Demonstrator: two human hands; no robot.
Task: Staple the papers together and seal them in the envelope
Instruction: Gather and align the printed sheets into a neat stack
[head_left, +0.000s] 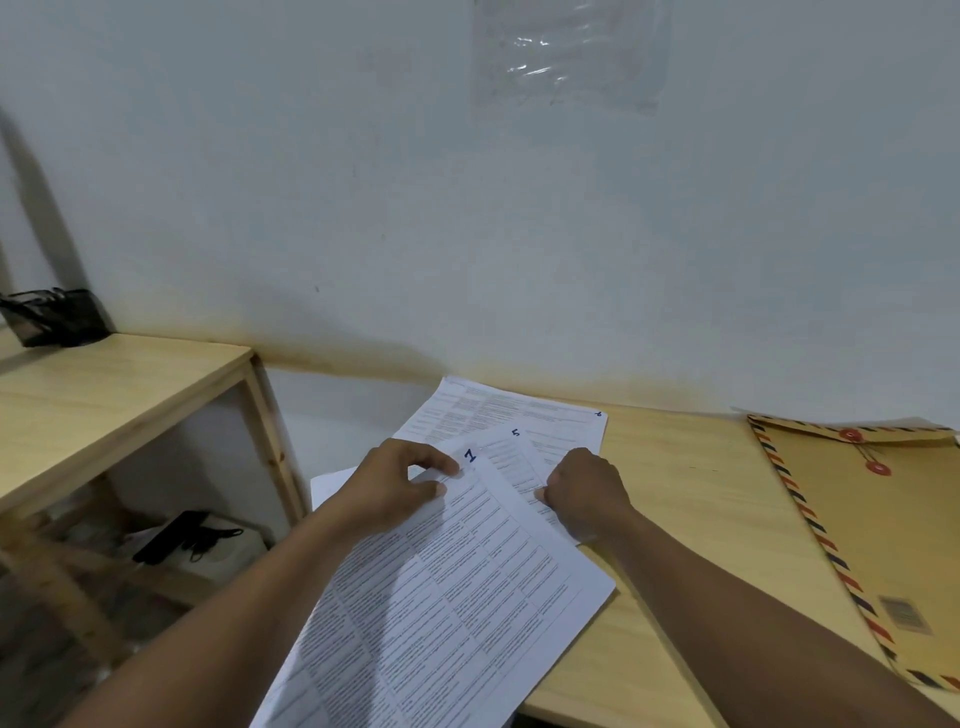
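Several printed sheets lie fanned on the wooden desk (675, 499). The top sheet (457, 587), marked with a blue "1", runs toward me and hangs over the desk's front edge. My left hand (395, 486) pinches its upper corner between thumb and fingers. Beneath it lies a sheet marked "5" (514, 452), and my right hand (584, 493) grips that sheet's edge with curled fingers. Another sheet (498, 410) lies further back near the wall. A brown envelope (878, 545) with a striped border and string clasp lies flat at the right. No stapler is in view.
A low wooden shelf unit (104, 395) stands to the left, with a black mesh holder (52, 317) on top and dark items (182, 535) inside. A plain wall runs behind the desk, with a plastic sheet (566, 52) stuck on it.
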